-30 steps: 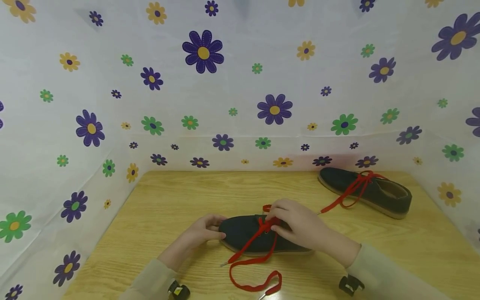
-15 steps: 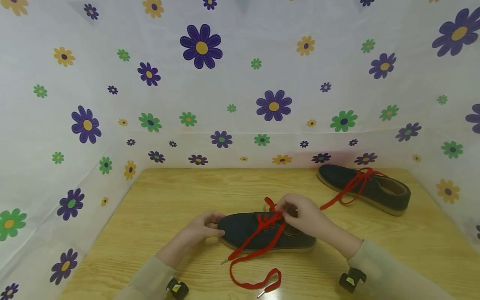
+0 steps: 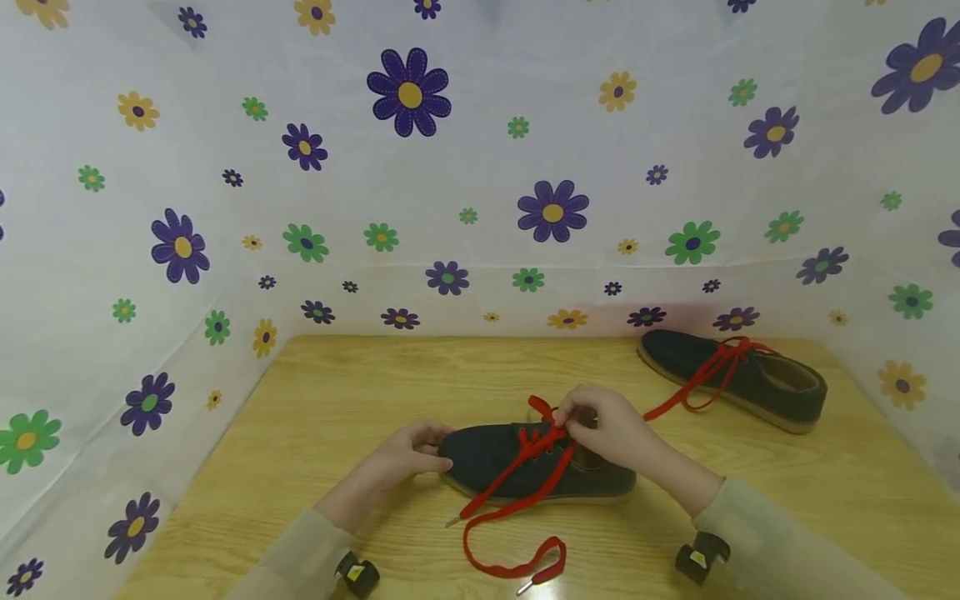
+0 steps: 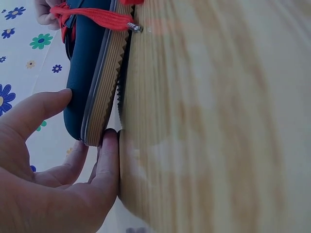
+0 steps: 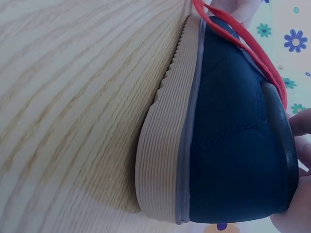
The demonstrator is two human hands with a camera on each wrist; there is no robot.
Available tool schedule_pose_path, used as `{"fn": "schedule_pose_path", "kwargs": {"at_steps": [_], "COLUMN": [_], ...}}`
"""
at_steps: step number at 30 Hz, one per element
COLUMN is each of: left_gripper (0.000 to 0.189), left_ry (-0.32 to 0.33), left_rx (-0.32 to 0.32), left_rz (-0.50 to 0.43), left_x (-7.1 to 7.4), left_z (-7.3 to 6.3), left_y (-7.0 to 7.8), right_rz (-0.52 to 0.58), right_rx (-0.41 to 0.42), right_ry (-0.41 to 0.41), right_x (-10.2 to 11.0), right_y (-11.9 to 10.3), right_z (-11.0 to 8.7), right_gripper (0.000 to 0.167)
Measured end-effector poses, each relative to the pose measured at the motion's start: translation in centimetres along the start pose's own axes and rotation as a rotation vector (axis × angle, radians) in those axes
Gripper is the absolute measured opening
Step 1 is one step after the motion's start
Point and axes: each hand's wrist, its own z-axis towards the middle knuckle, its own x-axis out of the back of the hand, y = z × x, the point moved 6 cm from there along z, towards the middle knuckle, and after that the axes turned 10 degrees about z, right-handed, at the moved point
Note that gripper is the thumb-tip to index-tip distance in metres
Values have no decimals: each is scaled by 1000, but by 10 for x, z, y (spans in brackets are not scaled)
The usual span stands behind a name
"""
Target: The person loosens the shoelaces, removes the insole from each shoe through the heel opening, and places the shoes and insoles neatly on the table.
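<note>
A dark navy shoe (image 3: 480,454) with a ridged pale sole lies on the table, toe to the left. My left hand (image 3: 408,454) holds its toe; in the left wrist view the thumb presses the upper and fingers reach the sole's edge. My right hand (image 3: 607,425) pinches the red shoelace (image 3: 557,477) with thumb and forefinger by the top eyelets, above the shoe's opening. One lace end lies across the shoe's side, while a longer one curls onto the table in front. In the right wrist view the heel (image 5: 233,170) shows, but the pinching fingertips are hidden.
A matching shoe (image 3: 795,408) with red laces (image 3: 720,362) lies at the table's back right, toe pointing left. White flowered cloth (image 3: 480,167) stands behind and along both sides of the wooden table (image 3: 360,375).
My right hand has shifted right, from over the middle eyelets to the top ones, uncovering more lacing and the opening. My left hand stays at the toe.
</note>
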Motion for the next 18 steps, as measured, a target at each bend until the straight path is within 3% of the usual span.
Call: {"fn": "schedule_pose_path", "kwargs": {"at_steps": [4,8,12,15,18], "left_gripper": [58,57,57,57,58], "left_ry": [2,-5,-2,9,14], "left_rx": [-7,-20,-11,12,23], "left_rz": [-6,-7,1,5,10], "left_x": [1,0,0,0,0], "left_z": [3,2,2,0,-1], "left_y": [0,-1,0,0,1], "right_rz": [-57,-156,-215,-210,-120], "right_rx": [-4,-13,-7,13,45], "right_ry": [-16,-41,-30,-5,19], "right_x": [-2,-8,-11,-11,-7], "right_y": [1,1,-1,-2,-2], "right_z": [0,0,1,2,1], "right_gripper": [11,22,22,21,18]}}
